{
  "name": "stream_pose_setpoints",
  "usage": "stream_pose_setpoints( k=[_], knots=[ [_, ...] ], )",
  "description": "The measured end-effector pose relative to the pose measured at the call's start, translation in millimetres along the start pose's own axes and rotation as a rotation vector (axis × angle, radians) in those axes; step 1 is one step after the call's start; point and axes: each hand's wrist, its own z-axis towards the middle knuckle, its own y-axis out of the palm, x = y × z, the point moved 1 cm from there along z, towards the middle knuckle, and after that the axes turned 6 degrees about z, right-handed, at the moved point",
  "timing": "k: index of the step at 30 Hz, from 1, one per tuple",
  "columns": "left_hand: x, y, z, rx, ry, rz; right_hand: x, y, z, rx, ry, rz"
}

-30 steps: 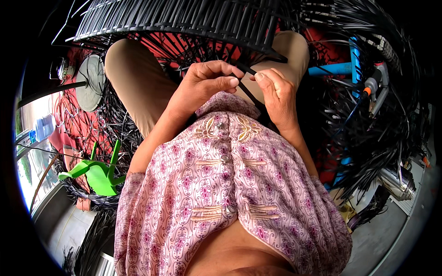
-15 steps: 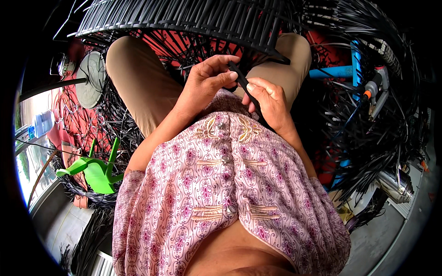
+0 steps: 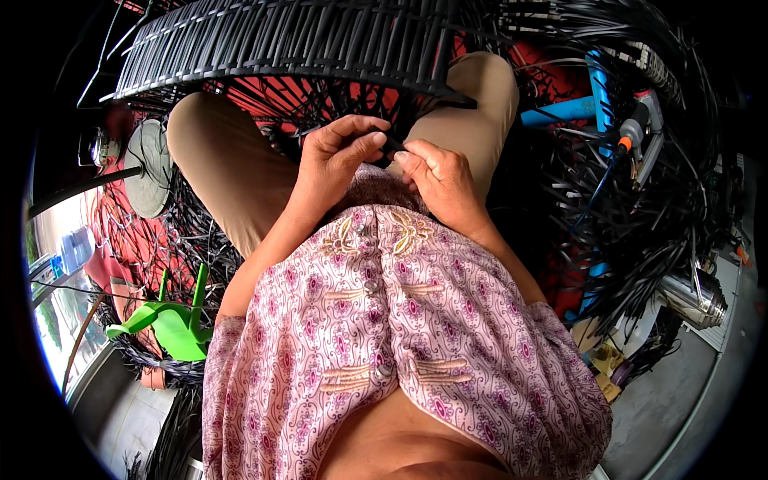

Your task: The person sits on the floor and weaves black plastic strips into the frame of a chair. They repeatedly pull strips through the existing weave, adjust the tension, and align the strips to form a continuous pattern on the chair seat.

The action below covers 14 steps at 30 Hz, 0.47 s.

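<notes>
A dark, flat plastic strip (image 3: 390, 145) lies between my two hands in front of my lap, mostly hidden by the fingers. My left hand (image 3: 334, 160) pinches one end between thumb and fingers. My right hand (image 3: 445, 178) is closed on the other end, thumb on top. Just beyond them stands a curved panel of woven black strips (image 3: 280, 46), with its lower edge over my knees and loose strip ends below. Neither hand touches this panel.
Heaps of loose black strips (image 3: 620, 232) lie on both sides over a red ground sheet (image 3: 534, 60). To the right are a blue pipe frame (image 3: 560, 112), a grey air tool (image 3: 637, 130) and a shiny metal cylinder (image 3: 694, 301). At left are a round grey disc (image 3: 149, 180) and a green plastic object (image 3: 182, 334).
My hands have come closer together, and less of the strip shows between them. The view has shifted slightly, so the surroundings sit a little differently in the picture.
</notes>
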Motion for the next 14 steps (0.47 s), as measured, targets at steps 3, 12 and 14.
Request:
stream_pose_setpoints(
  k=[3,12,14],
  knots=[
    [-2.6,2.0,0.4,-0.009,-0.011,0.006,-1.4,2.4,0.3,0.034,0.069,0.137],
    [-1.3,7.1,5.1,-0.059,-0.021,0.054,3.1,-3.6,4.7,0.059,0.085,0.125],
    [0.3,8.5,6.4,-0.069,-0.026,0.082,3.3,-4.6,5.9,0.068,0.086,0.119]
  ],
)
